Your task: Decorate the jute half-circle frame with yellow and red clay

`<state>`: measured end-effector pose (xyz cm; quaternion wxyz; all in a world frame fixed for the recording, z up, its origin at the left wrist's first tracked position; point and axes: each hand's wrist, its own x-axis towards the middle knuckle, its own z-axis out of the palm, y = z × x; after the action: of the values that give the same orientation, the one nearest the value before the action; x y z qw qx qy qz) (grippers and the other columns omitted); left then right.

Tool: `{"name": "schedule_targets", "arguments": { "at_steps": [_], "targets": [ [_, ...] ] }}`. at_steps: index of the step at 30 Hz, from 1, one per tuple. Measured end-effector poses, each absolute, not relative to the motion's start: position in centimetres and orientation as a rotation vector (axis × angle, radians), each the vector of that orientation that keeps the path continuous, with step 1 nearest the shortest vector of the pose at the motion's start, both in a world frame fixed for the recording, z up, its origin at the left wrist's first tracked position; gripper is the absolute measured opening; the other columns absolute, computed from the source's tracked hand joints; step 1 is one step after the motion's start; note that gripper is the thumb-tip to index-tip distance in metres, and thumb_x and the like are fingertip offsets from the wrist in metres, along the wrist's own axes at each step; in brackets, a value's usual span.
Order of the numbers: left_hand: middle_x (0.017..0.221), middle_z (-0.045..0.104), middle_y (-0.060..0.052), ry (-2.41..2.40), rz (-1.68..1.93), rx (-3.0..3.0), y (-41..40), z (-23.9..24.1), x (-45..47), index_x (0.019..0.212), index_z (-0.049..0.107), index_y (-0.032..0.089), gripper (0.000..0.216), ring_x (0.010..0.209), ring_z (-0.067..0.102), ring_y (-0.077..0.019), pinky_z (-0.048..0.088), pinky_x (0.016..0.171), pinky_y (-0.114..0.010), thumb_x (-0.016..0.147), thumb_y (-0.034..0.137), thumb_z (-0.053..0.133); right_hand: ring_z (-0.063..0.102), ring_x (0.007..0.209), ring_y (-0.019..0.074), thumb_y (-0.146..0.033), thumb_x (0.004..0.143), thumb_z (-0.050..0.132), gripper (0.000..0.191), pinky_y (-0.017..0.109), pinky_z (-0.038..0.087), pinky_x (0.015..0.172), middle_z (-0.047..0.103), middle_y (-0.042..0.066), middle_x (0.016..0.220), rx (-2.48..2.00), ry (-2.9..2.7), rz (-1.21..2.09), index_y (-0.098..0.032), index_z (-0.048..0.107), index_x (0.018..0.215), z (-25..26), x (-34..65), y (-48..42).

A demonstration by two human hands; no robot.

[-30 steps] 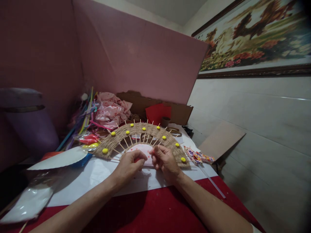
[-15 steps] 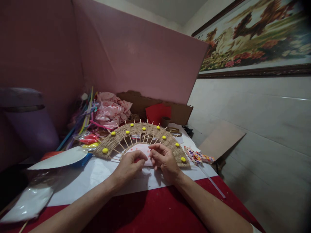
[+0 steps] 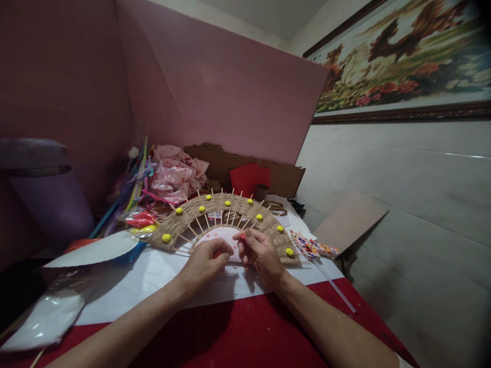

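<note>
A half-round fan of jute twine woven over wooden skewers [image 3: 215, 205] lies on white paper [image 3: 153, 276], dotted with several yellow clay balls [image 3: 165, 237]. Its core is a pink dotted half-disc [image 3: 226, 236]. My left hand [image 3: 205, 263] is curled at the half-disc's near edge, fingers closed on something red that I cannot make out. My right hand [image 3: 261, 253] pinches a tiny red clay bit [image 3: 243, 236] between thumb and forefinger, just above the half-disc.
A white paper plate [image 3: 95, 249] lies left of the fan, a clear plastic bag [image 3: 49, 312] nearer. Pink cloth [image 3: 176, 174], coloured sticks [image 3: 130, 189], a cardboard box [image 3: 268, 174] with red paper stand behind. Patterned packets [image 3: 314, 248] lie right. A red table [image 3: 245, 332] stretches below.
My right hand's fingers shifted slightly and the red bit now shows at its fingertips. The left hand has hardly moved.
</note>
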<state>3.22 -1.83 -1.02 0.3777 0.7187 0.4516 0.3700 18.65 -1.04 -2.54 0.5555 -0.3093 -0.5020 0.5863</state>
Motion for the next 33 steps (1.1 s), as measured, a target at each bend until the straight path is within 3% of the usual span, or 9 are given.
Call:
{"name": "schedule_targets", "arguments": {
  "at_steps": [9, 15, 21, 33],
  "targets": [
    [0.054, 0.052, 0.002, 1.107, 0.977, 1.84, -1.85, -1.11, 3.12, 0.069, 0.065, 0.016, 0.016, 0.052, 0.044, -0.0109, 0.033, 0.049, -0.022, 0.07, 0.024, 0.051, 0.058, 0.049, 0.0094, -0.03, 0.071, 0.071, 0.021, 0.015, 0.046, 0.035, 0.063, 0.0, 0.063, -0.727, -1.249, 1.331, -0.015, 0.064, 0.084, -2.62, 18.41, -1.15],
    [0.052, 0.051, 0.002, 1.121, 0.974, 1.843, -1.75, -1.35, 3.14, 0.072, 0.066, 0.017, 0.016, 0.052, 0.043, -0.0109, 0.032, 0.048, -0.022, 0.07, 0.023, 0.051, 0.055, 0.045, 0.0078, -0.025, 0.07, 0.071, 0.018, 0.015, 0.046, 0.035, 0.061, -0.002, 0.057, -0.735, -1.265, 1.298, -0.015, 0.064, 0.084, -2.73, 18.41, -1.0],
    [0.054, 0.049, 0.003, 1.123, 0.915, 1.879, -1.79, -1.22, 3.22, 0.071, 0.064, 0.016, 0.019, 0.051, 0.04, -0.0104, 0.031, 0.05, -0.022, 0.072, 0.022, 0.047, 0.058, 0.051, 0.0095, -0.031, 0.072, 0.07, 0.024, 0.015, 0.046, 0.034, 0.064, 0.001, 0.069, -0.699, -1.178, 1.302, -0.016, 0.061, 0.088, -2.74, 18.37, -0.79],
    [0.054, 0.047, 0.004, 1.148, 0.89, 1.926, -1.86, -1.18, 3.32, 0.069, 0.063, 0.015, 0.019, 0.052, 0.039, -0.0105, 0.032, 0.054, -0.023, 0.069, 0.018, 0.044, 0.042, 0.028, 0.0043, -0.054, 0.076, 0.059, 0.043, 0.013, 0.029, 0.024, 0.056, -0.003, 0.047, -0.76, -1.146, 1.28, -0.012, 0.063, 0.074, -2.92, 18.62, -0.55]
  ]
}}
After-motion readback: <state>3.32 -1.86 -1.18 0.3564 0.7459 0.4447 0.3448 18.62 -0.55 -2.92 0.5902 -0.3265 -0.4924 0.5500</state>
